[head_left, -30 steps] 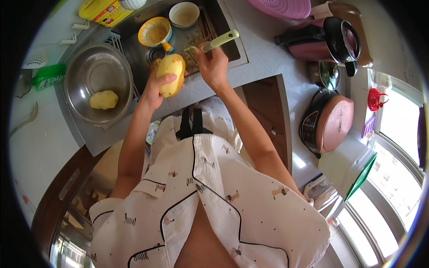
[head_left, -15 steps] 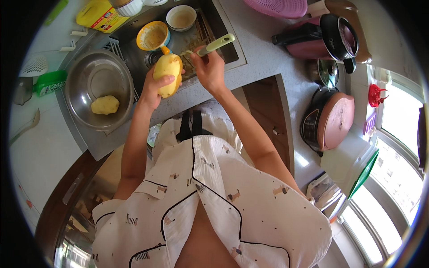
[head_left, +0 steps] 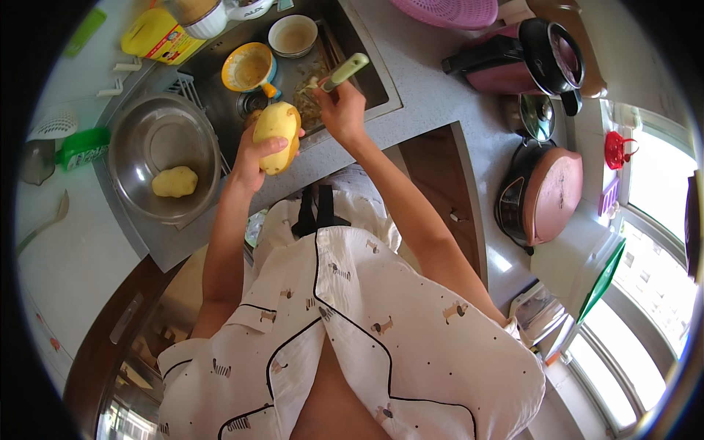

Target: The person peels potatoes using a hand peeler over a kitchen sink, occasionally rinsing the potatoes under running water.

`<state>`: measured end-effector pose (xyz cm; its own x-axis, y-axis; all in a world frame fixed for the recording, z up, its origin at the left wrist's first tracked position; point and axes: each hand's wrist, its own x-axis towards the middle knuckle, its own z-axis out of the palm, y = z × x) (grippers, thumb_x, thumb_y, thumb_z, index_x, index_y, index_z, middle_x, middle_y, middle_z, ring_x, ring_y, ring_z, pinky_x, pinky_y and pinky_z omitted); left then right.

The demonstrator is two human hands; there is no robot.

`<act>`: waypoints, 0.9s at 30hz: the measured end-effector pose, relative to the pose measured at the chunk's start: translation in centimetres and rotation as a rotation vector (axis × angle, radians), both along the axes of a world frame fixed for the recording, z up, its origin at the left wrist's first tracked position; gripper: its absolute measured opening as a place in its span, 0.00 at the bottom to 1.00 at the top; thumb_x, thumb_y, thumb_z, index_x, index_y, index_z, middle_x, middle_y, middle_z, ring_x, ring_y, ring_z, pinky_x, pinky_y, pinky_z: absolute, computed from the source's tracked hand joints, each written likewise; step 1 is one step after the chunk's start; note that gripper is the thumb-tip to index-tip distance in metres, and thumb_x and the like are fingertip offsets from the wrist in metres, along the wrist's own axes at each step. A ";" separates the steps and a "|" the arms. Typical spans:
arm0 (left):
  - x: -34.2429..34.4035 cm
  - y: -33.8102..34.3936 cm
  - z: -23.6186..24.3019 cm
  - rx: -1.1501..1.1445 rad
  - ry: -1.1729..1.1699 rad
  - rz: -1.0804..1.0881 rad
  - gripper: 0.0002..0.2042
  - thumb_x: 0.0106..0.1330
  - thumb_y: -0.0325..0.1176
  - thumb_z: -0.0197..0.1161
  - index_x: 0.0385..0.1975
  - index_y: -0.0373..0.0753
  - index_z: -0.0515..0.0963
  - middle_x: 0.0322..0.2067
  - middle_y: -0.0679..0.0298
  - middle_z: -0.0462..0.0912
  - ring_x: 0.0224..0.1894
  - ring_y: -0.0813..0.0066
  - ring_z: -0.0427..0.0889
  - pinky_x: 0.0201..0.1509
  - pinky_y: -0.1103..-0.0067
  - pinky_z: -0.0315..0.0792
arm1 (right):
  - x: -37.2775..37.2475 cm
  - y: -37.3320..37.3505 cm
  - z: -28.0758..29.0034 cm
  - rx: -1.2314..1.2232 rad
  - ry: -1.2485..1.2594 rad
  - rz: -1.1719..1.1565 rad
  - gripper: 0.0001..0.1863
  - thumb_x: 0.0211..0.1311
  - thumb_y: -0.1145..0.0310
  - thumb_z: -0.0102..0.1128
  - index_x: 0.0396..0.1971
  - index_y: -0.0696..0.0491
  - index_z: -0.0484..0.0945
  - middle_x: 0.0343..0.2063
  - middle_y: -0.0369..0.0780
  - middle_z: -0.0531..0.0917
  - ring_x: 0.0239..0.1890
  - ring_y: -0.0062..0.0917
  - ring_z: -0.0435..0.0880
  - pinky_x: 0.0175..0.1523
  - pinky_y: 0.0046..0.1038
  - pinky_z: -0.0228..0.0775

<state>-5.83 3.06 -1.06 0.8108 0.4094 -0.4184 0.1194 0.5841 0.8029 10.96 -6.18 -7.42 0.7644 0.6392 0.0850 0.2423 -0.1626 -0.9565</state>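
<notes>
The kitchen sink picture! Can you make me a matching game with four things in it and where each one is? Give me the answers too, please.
Things:
1. Green-handled tool
2. Partly peeled potato
3. Potato no hand is touching
4. Orange-rimmed bowl

Places:
A. Inside the metal bowl
B. In the left hand
C. Inside the sink
D. In the right hand

Right pairs: 1-D, 2-B, 3-A, 4-C.
</notes>
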 end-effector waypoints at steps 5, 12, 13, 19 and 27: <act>-1.4 0.1 -1.2 -0.105 -0.009 0.014 0.30 0.52 0.39 0.66 0.56 0.32 0.71 0.44 0.54 0.81 0.44 0.64 0.83 0.43 0.71 0.81 | -1.8 -1.3 5.4 0.064 0.254 0.134 0.10 0.65 0.70 0.66 0.41 0.59 0.77 0.27 0.37 0.83 0.28 0.15 0.80 0.33 0.20 0.72; -1.9 0.2 -1.3 -0.195 -0.024 -0.061 0.30 0.53 0.37 0.64 0.57 0.32 0.70 0.45 0.53 0.80 0.45 0.62 0.82 0.43 0.70 0.80 | -2.2 -1.3 5.8 0.107 0.321 0.343 0.10 0.62 0.74 0.66 0.40 0.59 0.76 0.30 0.42 0.83 0.29 0.25 0.84 0.32 0.29 0.78; -2.0 0.3 -1.9 -0.219 -0.030 -0.078 0.30 0.53 0.37 0.63 0.58 0.31 0.69 0.46 0.52 0.80 0.45 0.62 0.82 0.43 0.70 0.80 | -1.8 -0.8 4.1 0.071 0.079 0.266 0.10 0.60 0.74 0.66 0.39 0.59 0.76 0.30 0.44 0.83 0.30 0.33 0.84 0.35 0.33 0.77; -0.9 -0.4 -0.9 -0.212 -0.143 -0.041 0.29 0.56 0.39 0.61 0.57 0.30 0.69 0.47 0.45 0.80 0.45 0.59 0.82 0.49 0.69 0.78 | -0.9 -1.9 -2.5 -0.111 -0.034 -0.023 0.09 0.57 0.75 0.65 0.36 0.59 0.76 0.30 0.49 0.81 0.31 0.46 0.81 0.38 0.37 0.74; -0.5 0.0 -2.1 -0.559 0.026 0.243 0.22 0.66 0.47 0.56 0.54 0.40 0.74 0.46 0.57 0.82 0.42 0.65 0.82 0.44 0.71 0.76 | -4.0 -2.7 4.4 0.187 0.211 0.183 0.10 0.65 0.72 0.65 0.41 0.60 0.76 0.29 0.39 0.84 0.27 0.19 0.82 0.34 0.24 0.75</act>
